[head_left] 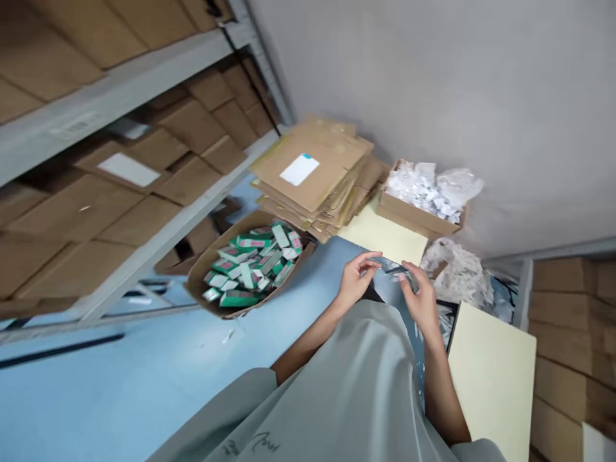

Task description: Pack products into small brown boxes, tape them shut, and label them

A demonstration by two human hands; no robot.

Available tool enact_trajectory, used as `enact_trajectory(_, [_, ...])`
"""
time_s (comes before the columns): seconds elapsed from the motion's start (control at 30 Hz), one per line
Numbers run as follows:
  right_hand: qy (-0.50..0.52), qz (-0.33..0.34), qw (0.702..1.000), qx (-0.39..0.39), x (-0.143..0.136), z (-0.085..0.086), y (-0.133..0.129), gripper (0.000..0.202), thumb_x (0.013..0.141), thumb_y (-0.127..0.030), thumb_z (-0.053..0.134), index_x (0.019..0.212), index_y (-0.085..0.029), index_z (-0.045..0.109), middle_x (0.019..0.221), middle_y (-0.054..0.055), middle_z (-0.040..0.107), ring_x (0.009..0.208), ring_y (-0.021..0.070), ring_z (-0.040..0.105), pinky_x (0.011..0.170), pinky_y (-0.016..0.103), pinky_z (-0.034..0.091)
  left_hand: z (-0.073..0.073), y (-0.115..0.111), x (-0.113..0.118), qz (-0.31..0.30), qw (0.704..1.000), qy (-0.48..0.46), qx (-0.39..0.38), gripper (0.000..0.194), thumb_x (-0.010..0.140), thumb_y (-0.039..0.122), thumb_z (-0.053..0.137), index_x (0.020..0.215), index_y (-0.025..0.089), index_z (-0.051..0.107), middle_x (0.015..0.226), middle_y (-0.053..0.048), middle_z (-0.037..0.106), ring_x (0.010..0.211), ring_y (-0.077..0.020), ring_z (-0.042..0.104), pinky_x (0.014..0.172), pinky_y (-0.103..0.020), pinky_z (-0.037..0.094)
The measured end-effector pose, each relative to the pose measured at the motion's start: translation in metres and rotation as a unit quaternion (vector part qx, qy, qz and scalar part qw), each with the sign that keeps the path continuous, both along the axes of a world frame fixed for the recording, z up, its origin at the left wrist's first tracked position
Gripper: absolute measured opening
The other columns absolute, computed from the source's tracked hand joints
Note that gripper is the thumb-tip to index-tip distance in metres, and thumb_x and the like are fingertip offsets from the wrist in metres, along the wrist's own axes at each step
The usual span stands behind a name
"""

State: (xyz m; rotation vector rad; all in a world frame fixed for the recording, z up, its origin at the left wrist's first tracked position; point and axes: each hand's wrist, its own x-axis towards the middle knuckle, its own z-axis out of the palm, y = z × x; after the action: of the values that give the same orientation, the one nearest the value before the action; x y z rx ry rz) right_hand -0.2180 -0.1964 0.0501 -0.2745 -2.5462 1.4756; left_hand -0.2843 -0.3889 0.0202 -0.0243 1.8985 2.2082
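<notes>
A thin, glossy, dark and clear item (391,265), perhaps a plastic bag, spans the gap between my two hands in front of my grey shirt. My left hand (357,277) pinches its left end between thumb and fingers. At the other end, my right hand (419,298) has its thumb and fingers closed on the item's edge. What the item contains is too small and blurred to tell.
A carton of green and white small boxes (250,266) stands at left below stacked flat cardboard (312,167). Behind are a carton of white scraps (426,196) and crumpled plastic (457,273). A pale yellow surface (491,378) lies right; shelves (178,224) of cartons stand left.
</notes>
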Motion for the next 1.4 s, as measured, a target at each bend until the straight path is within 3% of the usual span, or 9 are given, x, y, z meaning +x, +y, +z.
enact_trajectory(0.27, [-0.007,0.213,0.976,-0.040,-0.145,0.008,-0.043,0.040,0.108,-0.052,0.066,0.135,-0.025,0.081,0.145,0.016,0.080,0.142,0.0333,0.073,0.126,0.058,0.057,0.003,-0.052,-0.057,0.195,0.980,-0.003,-0.039,0.039,0.084,0.022,0.071,0.120,0.021,0.086,0.091,-0.005,0.085,0.092,-0.0212,0.082,0.086,-0.032,0.063])
enact_trajectory(0.37, [-0.010,0.292,0.955,-0.043,-0.179,0.010,-0.059,0.039,0.109,-0.051,0.065,0.136,-0.027,0.080,0.145,0.014,0.080,0.142,0.0316,0.072,0.127,0.055,0.057,0.004,-0.059,-0.065,0.251,0.967,-0.009,-0.037,0.040,0.083,0.022,0.073,0.120,0.021,0.086,0.095,-0.005,0.086,0.094,-0.0206,0.082,0.089,-0.032,0.064])
enact_trajectory(0.5, [-0.044,0.386,0.921,-0.037,-0.205,0.002,-0.082,0.040,0.110,-0.053,0.064,0.137,-0.028,0.080,0.145,0.012,0.081,0.140,0.0307,0.073,0.126,0.054,0.057,0.001,-0.071,-0.060,0.320,0.947,-0.024,-0.035,0.041,0.083,0.022,0.072,0.122,0.022,0.085,0.104,-0.006,0.087,0.100,-0.0212,0.083,0.092,-0.033,0.064])
enact_trajectory(0.67, [-0.082,0.474,0.876,-0.026,-0.216,-0.008,-0.133,0.043,0.110,-0.058,0.063,0.138,-0.030,0.080,0.144,0.012,0.081,0.140,0.0319,0.074,0.126,0.055,0.058,-0.010,-0.104,-0.040,0.393,0.916,-0.056,-0.053,0.043,0.082,0.021,0.069,0.123,0.022,0.084,0.100,-0.006,0.087,0.098,-0.0223,0.083,0.086,-0.032,0.064])
enact_trajectory(0.87, [-0.081,0.563,0.822,-0.014,-0.210,-0.017,-0.230,0.041,0.110,-0.054,0.063,0.137,-0.028,0.080,0.145,0.011,0.081,0.139,0.0306,0.074,0.125,0.050,0.058,-0.029,-0.168,-0.025,0.441,0.896,-0.042,-0.028,0.043,0.081,0.019,0.068,0.121,0.021,0.084,0.116,-0.009,0.087,0.097,-0.0207,0.082,0.093,-0.034,0.066])
enact_trajectory(1.03, [-0.087,0.593,0.800,0.006,-0.199,-0.031,-0.327,0.037,0.113,-0.047,0.058,0.136,-0.027,0.079,0.141,0.011,0.083,0.135,0.0290,0.076,0.122,0.047,0.060,-0.046,-0.248,-0.019,0.456,0.889,-0.038,0.000,0.044,0.081,0.017,0.066,0.120,0.021,0.085,0.118,-0.009,0.086,0.097,-0.0211,0.081,0.096,-0.037,0.066])
enact_trajectory(1.2, [-0.136,0.594,0.792,0.043,-0.184,-0.054,-0.424,0.040,0.114,-0.052,0.056,0.135,-0.028,0.079,0.139,0.010,0.084,0.131,0.0295,0.078,0.118,0.047,0.062,-0.067,-0.341,-0.001,0.444,0.892,-0.075,0.038,0.047,0.082,0.014,0.064,0.123,0.020,0.085,0.119,-0.008,0.086,0.097,-0.0211,0.081,0.098,-0.037,0.066])
enact_trajectory(1.3, [-0.176,0.606,0.773,0.064,-0.174,-0.074,-0.480,0.039,0.114,-0.052,0.056,0.134,-0.029,0.079,0.138,0.010,0.084,0.130,0.0299,0.079,0.117,0.047,0.062,-0.088,-0.393,0.019,0.437,0.890,-0.114,0.059,0.047,0.083,0.014,0.065,0.125,0.020,0.085,0.108,-0.007,0.086,0.093,-0.0205,0.080,0.095,-0.035,0.065])
enact_trajectory(1.4, [-0.221,0.626,0.743,0.080,-0.165,-0.103,-0.528,0.036,0.112,-0.050,0.059,0.134,-0.029,0.079,0.139,0.010,0.084,0.131,0.0304,0.079,0.118,0.048,0.062,-0.120,-0.436,0.042,0.447,0.877,-0.157,0.078,0.045,0.083,0.015,0.067,0.124,0.020,0.084,0.100,-0.006,0.085,0.090,-0.0204,0.080,0.092,-0.034,0.066])
